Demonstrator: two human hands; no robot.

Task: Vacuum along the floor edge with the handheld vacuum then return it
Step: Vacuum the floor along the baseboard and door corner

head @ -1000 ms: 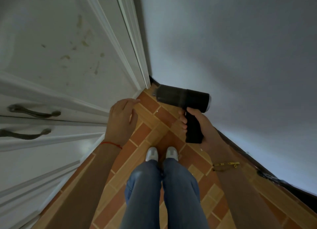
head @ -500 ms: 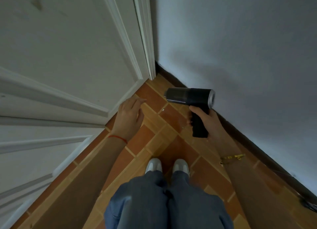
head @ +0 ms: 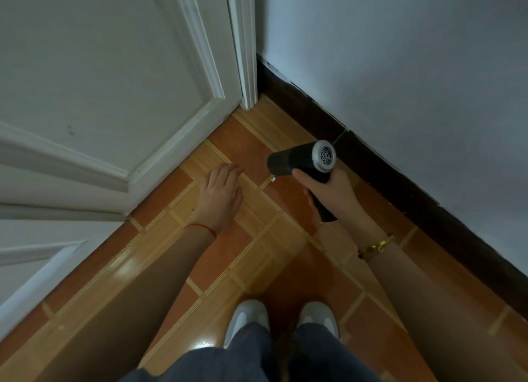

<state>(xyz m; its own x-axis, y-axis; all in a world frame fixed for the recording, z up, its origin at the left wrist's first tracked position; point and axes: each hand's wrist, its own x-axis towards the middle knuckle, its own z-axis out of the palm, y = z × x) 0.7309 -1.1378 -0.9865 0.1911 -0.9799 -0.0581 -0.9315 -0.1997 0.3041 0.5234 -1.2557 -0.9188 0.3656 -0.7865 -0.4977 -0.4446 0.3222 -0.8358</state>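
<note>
**Vacuum held over the tiles near the corner**

The right hand (head: 333,193) has its grip wrapped round the black handle of the vacuum (head: 300,161), which hangs above the floor (head: 257,253) just out from the dark skirting (head: 371,164). Its barrel lies roughly level, the silver grilled end turned toward the skirting and the black end toward the door (head: 100,81). The left hand (head: 221,194) is beside it, apart from it, fingers relaxed and spread, palm down over the tiles, holding nothing; whether it touches the floor cannot be told.

A red thread (head: 201,228) circles the left wrist and a gold bracelet (head: 377,246) the right. Two pale shoes (head: 280,318) stand side by side near the bottom, with blue jeans (head: 257,361) above them.

On the left is a white panelled door with raised mouldings, its frame (head: 245,53) meeting the floor at the corner. The pale wall (head: 400,67) runs off to the right, the skirting at its foot. The floor is glossy, with orange-brown tiles and lighter striped ones in a diagonal pattern. A small white speck (head: 273,178) lies on a tile just below the vacuum's black end.
</note>
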